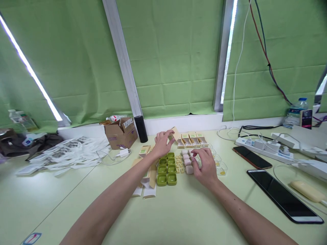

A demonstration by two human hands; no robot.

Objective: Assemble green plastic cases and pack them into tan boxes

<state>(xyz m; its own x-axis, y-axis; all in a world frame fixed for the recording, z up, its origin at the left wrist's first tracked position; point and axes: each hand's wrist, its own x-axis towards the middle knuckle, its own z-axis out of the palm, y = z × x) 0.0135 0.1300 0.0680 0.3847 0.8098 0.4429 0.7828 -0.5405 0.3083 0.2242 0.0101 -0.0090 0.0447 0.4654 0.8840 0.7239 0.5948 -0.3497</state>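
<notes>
My left hand point(162, 142) is closed round a small tan box point(175, 133) with its flap open, held just above the table at the left end of a row of similar open boxes point(194, 139). My right hand point(204, 164) rests with curled fingers on a cluster of small beige pieces point(187, 162); what its fingertips pinch is too small to name. Between my forearms lie two columns of green square cases point(167, 168). Little yellow parts point(178, 163) sit beside them, and clear plastic trays point(220, 166) lie to the right of my right hand.
Flat card sleeves point(146, 185) lie under my left forearm. A cardboard carton point(120, 134), a black cylinder point(141, 129) and a heap of white packets point(65, 154) stand at the back left. Two phones point(282, 194) point(252, 157), a power strip point(260, 146) and cables lie right.
</notes>
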